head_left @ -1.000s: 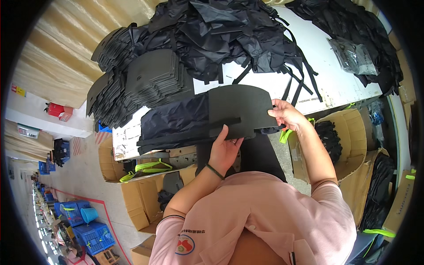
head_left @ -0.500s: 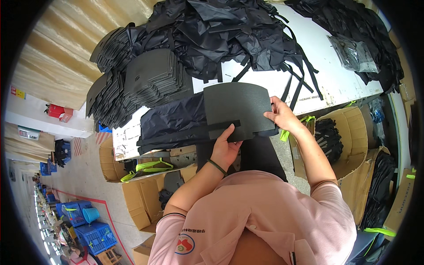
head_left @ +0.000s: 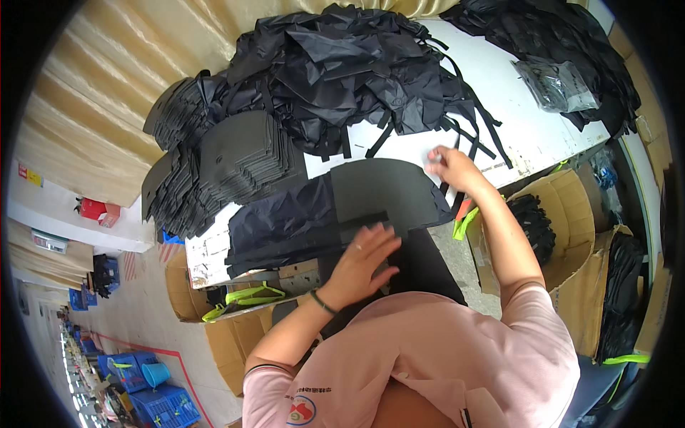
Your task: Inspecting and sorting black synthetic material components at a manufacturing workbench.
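The dark board (head_left: pixel 379 187) lies before the spread left hand (head_left: pixel 359 265), beside the loosely bent, seemingly empty right hand (head_left: pixel 455 171), probably for easy reach.

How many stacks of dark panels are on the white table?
3, at the left: a rear stack, a front-left stack, a front-right stack. The black fabric pile may hide more.

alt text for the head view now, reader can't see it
A person's open left hand is at the near edge of a dark curved-edged panel adjoining black fabric on a white table; the right hand is near the panel's far right corner. Panel stacks and heaped strapped fabric lie beyond.
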The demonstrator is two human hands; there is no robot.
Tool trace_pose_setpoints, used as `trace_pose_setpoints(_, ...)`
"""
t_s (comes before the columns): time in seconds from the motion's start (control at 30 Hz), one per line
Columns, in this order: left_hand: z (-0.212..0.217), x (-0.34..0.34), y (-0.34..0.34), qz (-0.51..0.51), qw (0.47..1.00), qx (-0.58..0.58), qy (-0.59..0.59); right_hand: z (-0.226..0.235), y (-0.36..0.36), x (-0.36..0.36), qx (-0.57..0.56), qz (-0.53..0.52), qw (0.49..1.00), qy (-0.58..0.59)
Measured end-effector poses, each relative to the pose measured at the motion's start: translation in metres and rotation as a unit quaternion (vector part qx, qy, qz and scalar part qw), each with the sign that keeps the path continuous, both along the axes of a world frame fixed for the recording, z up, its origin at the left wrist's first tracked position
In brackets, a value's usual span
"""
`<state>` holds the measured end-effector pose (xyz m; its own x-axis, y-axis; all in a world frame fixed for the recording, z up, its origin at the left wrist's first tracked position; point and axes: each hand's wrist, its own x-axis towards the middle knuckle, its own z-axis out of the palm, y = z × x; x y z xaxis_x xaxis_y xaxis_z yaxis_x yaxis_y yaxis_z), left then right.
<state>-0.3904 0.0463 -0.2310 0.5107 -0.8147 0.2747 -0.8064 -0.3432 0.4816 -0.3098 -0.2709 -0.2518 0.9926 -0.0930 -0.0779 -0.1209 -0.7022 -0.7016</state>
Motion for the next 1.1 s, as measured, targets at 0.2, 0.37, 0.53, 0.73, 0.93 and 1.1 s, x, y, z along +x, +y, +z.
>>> trace_pose_setpoints(0.2, -0.041, 0.028, -0.018, 0.085, 0.979, 0.169, -0.074, -0.027, -0.023, 0.138, 0.091, -0.146, 0.982, -0.072)
trace_pose_setpoints(0.37, -0.045, 0.024, -0.015, 0.103, 0.978, 0.170, -0.066, -0.015, 0.001, 0.185, 0.020, -0.198, 0.980, -0.016)
trace_pose_setpoints(0.53, -0.039, 0.028, -0.015, 0.099, 0.987, 0.129, -0.020, 0.005, 0.039, 0.162, -0.064, -0.087, 0.940, -0.323)
trace_pose_setpoints(0.73, 0.030, 0.088, 0.016, 0.209, 0.948, -0.240, 0.004, 0.108, 0.088, 0.069, 0.098, 0.276, 0.910, -0.294)
trace_pose_setpoints(0.93, 0.121, 0.139, 0.002, 0.015, 0.969, -0.203, 0.142, 0.157, 0.103, 0.056, 0.136, 0.431, 0.863, -0.228)
trace_pose_setpoints(1.1, 0.143, 0.156, 0.005, -0.007, 0.929, -0.139, 0.344, 0.189, 0.096, 0.046, 0.079, 0.449, 0.866, -0.205)
